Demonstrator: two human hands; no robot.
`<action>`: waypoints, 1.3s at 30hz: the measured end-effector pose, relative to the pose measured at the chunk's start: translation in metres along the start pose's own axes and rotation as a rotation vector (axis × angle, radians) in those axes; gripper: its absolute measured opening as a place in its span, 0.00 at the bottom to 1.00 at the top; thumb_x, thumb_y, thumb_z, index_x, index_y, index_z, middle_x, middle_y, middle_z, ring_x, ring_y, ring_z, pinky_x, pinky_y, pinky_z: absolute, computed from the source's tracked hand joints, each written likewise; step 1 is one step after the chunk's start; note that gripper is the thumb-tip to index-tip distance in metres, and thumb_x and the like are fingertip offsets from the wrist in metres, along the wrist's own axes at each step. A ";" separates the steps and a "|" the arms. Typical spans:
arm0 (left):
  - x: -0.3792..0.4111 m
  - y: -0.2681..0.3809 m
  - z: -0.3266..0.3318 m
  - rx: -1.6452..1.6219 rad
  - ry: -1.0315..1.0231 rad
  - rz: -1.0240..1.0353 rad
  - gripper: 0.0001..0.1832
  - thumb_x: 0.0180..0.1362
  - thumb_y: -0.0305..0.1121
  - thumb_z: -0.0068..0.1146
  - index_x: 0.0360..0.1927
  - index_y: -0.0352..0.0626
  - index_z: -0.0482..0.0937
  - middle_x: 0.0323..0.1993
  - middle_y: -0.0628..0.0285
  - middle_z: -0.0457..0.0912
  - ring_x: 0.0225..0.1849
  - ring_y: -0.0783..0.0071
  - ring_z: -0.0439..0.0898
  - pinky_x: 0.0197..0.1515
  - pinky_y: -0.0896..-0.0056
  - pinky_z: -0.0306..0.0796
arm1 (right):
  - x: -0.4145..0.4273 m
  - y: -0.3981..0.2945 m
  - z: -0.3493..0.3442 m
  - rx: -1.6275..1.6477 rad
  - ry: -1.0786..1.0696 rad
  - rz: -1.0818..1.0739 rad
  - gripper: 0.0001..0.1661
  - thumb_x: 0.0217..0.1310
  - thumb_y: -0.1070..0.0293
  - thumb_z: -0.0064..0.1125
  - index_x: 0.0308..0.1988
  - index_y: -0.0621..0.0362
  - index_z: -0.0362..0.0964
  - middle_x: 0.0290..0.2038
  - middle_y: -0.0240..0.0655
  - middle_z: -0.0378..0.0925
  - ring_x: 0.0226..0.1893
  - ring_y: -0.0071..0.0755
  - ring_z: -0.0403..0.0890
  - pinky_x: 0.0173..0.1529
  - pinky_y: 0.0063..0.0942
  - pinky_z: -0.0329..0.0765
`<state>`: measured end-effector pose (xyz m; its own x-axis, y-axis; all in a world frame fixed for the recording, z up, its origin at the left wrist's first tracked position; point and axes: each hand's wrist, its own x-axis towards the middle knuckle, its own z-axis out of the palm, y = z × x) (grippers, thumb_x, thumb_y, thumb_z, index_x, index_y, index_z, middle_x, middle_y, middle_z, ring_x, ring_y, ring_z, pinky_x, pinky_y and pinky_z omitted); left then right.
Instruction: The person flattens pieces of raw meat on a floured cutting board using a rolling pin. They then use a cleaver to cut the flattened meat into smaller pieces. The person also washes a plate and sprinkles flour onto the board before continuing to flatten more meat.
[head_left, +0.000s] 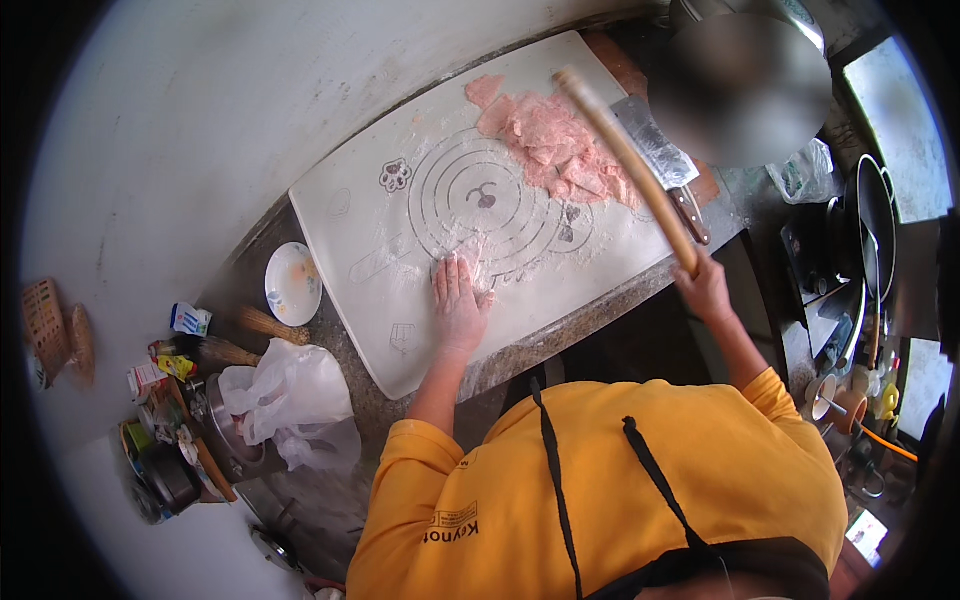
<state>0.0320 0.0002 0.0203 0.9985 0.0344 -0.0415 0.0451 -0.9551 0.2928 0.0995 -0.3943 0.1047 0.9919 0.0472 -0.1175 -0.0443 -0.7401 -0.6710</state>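
Note:
My left hand (457, 296), dusted with flour, lies with its fingers on a small thin pale piece (471, 251) on the floured mat (405, 330). My right hand (703, 285) grips the lower end of a wooden rolling pin (637, 169), which is raised at a slant, its far end blurred. Behind the pin, a heap of flattened, floured pink pieces that look like raw meat (544, 139) covers the mat's upper right part. A cleaver (652, 139) with a brown wooden handle lies at the mat's right edge, partly hidden by the pin.
Left of the mat are a floral plate (293, 283), a straw brush (274, 325) and a white plastic bag (300, 386) over a metal pot. The wall runs along the mat's far side. At right are a clear plastic bag (804, 174) and a pan (874, 225). A large blurred round thing (742, 90) fills the upper right.

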 end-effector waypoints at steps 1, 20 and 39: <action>-0.004 -0.003 -0.001 0.022 -0.006 0.001 0.43 0.55 0.46 0.57 0.67 0.32 0.53 0.69 0.44 0.52 0.71 0.49 0.47 0.72 0.52 0.40 | -0.016 -0.001 0.018 0.033 -0.068 -0.057 0.18 0.54 0.62 0.64 0.36 0.64 0.68 0.22 0.52 0.69 0.22 0.55 0.70 0.31 0.38 0.72; -0.011 -0.017 0.003 -0.049 0.089 0.055 0.36 0.59 0.46 0.51 0.63 0.29 0.59 0.67 0.46 0.57 0.70 0.50 0.51 0.72 0.54 0.42 | -0.083 -0.058 0.087 -0.133 -0.171 -0.188 0.24 0.58 0.47 0.56 0.29 0.59 0.68 0.21 0.48 0.74 0.25 0.58 0.77 0.29 0.48 0.73; -0.015 -0.020 0.010 -0.099 0.219 0.081 0.32 0.57 0.41 0.54 0.59 0.27 0.64 0.61 0.44 0.63 0.66 0.47 0.56 0.70 0.51 0.48 | -0.093 -0.039 0.099 -0.303 -0.252 -0.132 0.25 0.59 0.47 0.56 0.27 0.60 0.70 0.19 0.48 0.74 0.24 0.58 0.77 0.30 0.48 0.73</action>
<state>0.0162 0.0153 0.0055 0.9811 0.0325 0.1907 -0.0431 -0.9243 0.3791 -0.0026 -0.3035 0.0691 0.9252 0.2895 -0.2456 0.1552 -0.8788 -0.4512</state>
